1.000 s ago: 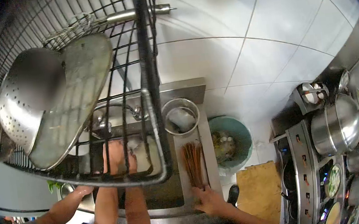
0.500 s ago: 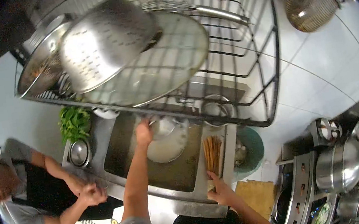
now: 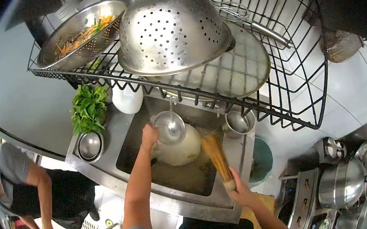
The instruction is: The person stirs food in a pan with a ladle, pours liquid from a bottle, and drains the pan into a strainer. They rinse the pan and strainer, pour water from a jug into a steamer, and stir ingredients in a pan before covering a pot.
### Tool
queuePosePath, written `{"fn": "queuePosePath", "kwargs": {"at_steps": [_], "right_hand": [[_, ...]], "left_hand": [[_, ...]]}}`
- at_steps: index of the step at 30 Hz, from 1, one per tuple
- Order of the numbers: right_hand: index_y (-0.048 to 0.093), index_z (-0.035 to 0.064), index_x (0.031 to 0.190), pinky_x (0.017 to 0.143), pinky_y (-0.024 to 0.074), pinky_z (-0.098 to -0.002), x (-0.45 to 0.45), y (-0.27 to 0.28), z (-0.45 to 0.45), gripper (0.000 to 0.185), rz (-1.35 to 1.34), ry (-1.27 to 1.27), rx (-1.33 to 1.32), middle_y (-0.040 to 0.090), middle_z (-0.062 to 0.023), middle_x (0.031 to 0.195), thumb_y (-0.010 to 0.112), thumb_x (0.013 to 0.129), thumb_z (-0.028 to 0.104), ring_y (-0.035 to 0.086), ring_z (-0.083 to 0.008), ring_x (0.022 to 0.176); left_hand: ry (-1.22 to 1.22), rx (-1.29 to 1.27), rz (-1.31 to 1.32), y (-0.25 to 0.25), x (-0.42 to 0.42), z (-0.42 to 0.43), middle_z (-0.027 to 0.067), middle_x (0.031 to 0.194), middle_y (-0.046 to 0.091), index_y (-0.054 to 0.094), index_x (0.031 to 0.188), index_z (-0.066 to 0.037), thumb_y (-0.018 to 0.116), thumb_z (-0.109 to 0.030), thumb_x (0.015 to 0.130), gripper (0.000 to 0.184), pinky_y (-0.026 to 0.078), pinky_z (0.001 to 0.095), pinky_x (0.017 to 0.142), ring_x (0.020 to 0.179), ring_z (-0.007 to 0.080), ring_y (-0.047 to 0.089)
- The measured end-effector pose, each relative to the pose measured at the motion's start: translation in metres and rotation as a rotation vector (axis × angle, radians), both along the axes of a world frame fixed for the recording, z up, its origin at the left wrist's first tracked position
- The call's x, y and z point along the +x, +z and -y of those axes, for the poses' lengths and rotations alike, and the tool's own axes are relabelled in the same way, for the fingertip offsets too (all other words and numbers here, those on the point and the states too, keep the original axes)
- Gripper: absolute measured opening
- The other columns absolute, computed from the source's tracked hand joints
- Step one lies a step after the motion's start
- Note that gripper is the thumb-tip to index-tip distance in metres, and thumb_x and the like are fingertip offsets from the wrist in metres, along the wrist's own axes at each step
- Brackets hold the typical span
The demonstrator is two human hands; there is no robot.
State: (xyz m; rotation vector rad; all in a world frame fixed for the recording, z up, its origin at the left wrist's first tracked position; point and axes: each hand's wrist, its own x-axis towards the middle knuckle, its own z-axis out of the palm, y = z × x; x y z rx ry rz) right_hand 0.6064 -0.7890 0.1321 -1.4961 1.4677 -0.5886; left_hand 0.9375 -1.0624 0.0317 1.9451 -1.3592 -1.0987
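Note:
My left hand (image 3: 150, 136) grips the edge of a shallow round metal bowl (image 3: 169, 130), held over the sink (image 3: 126, 151) under the tap (image 3: 172, 102). Below the bowl, a wide round pan (image 3: 181, 151) with cloudy, pale liquid sits in the sink. In my right hand (image 3: 242, 192) is a bamboo wok brush (image 3: 218, 158), held by its bound end. Its bristles are blurred and point away from me, over the sink's right side. The brush is apart from the bowl.
A black wire rack (image 3: 237, 101) overhangs the sink, carrying an upturned colander (image 3: 173, 31), a whisk (image 3: 269, 33) and a colander of shredded vegetables (image 3: 82, 37). Leafy greens (image 3: 87, 109) and metal bowls (image 3: 90, 146) stand left. A co-worker (image 3: 26, 179) is at left; a stove (image 3: 305, 200) at right.
My right hand has lifted the brush from the sink's right edge and swung it left over the basin. The view has shifted. The co-worker's hands have lowered.

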Motion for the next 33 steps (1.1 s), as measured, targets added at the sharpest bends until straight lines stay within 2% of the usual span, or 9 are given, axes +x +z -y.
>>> {"fn": "queuePosePath", "kwargs": {"at_steps": [6,13,14,17,24,25,28,29,33], "right_hand": [[0.033,0.0173,0.144,0.069,0.0501,-0.0437,0.068,-0.025,0.123,0.060,-0.335,0.203,-0.139,0.065,-0.0242,0.092,0.057,0.090,0.027,0.063,-0.0386,0.073],[0.032,0.0195,0.144,0.068,0.0498,-0.0468,0.098,-0.105,0.149,0.059,-0.270,0.232,-0.471,0.065,-0.0205,0.077,0.053,0.090,0.029,0.063,-0.0392,0.071],[0.035,0.0210,0.143,0.069,0.0504,-0.0453,0.104,-0.056,0.149,0.058,-0.575,0.184,-0.186,0.066,-0.0213,0.081,0.056,0.089,0.027,0.064,-0.0389,0.074],[0.033,0.0196,0.144,0.078,0.0499,-0.0479,0.104,-0.050,0.145,0.060,-0.292,0.181,-0.140,0.065,-0.0232,0.091,0.056,0.089,0.029,0.063,-0.0397,0.084],[0.027,0.0238,0.147,0.050,0.0444,-0.0421,0.092,-0.043,0.117,0.061,-0.343,0.171,-0.385,0.059,-0.0147,0.063,0.054,0.092,0.032,0.057,-0.0305,0.050],[0.027,0.0250,0.147,0.049,0.0440,-0.0384,0.092,-0.016,0.108,0.060,-0.431,0.213,-0.079,0.059,-0.0124,0.062,0.052,0.093,0.033,0.054,-0.0263,0.048],[0.030,0.0213,0.146,0.052,0.0457,-0.0359,0.063,-0.062,0.074,0.060,-0.358,0.193,-0.008,0.066,-0.0119,0.083,0.054,0.093,0.036,0.057,-0.0220,0.054],[0.031,0.0195,0.146,0.054,0.0464,-0.0347,0.056,-0.069,0.069,0.061,-0.303,0.147,0.056,0.068,-0.0114,0.091,0.054,0.093,0.037,0.058,-0.0203,0.057],[0.033,0.0172,0.145,0.060,0.0482,-0.0345,0.052,-0.066,0.069,0.061,-0.171,0.117,0.365,0.067,-0.0113,0.106,0.054,0.092,0.040,0.060,-0.0197,0.063]], "left_hand": [[-0.261,-0.395,0.272,0.008,-0.019,-0.009,0.0325,0.099,0.060,0.043,0.123,0.011,0.050,-0.004,0.082,0.044,0.049,0.0513,0.075,0.092,0.0452,0.060],[-0.226,-0.287,-0.056,0.036,-0.004,-0.016,0.0324,0.116,0.054,0.035,0.137,0.001,0.046,0.003,0.081,0.057,0.047,0.0494,0.087,0.102,0.0452,0.057],[-0.203,-0.280,-0.078,0.041,-0.003,-0.019,0.0324,0.119,0.053,0.036,0.137,0.001,0.045,0.004,0.081,0.056,0.046,0.0484,0.089,0.104,0.0440,0.057],[-0.225,-0.412,-0.099,-0.009,0.014,0.013,0.0321,0.126,0.048,0.032,0.139,0.000,0.045,0.005,0.082,0.059,0.045,0.0483,0.091,0.109,0.0430,0.055],[-0.470,-0.879,0.614,0.060,0.037,-0.039,0.0192,0.137,0.041,0.036,0.141,-0.014,0.044,-0.005,0.083,0.060,0.042,0.0426,0.099,0.128,0.0388,0.038],[-0.482,-0.911,0.695,0.072,0.052,-0.047,0.0180,0.137,0.041,0.037,0.141,-0.015,0.044,-0.005,0.083,0.060,0.041,0.0421,0.099,0.129,0.0380,0.036],[-0.094,-0.902,0.337,0.071,0.119,-0.087,0.0191,0.131,0.046,0.051,0.129,-0.004,0.045,-0.004,0.080,0.050,0.038,0.0447,0.101,0.123,0.0371,0.043],[0.121,-1.074,0.640,0.044,0.148,-0.095,0.0170,0.125,0.049,0.048,0.127,0.000,0.045,-0.003,0.080,0.047,0.040,0.0429,0.097,0.112,0.0337,0.050],[0.730,-0.709,0.181,0.033,0.246,-0.138,0.0217,0.116,0.048,0.034,0.128,0.007,0.053,-0.031,0.093,0.055,0.041,0.0403,0.091,0.103,0.0306,0.051]]}}
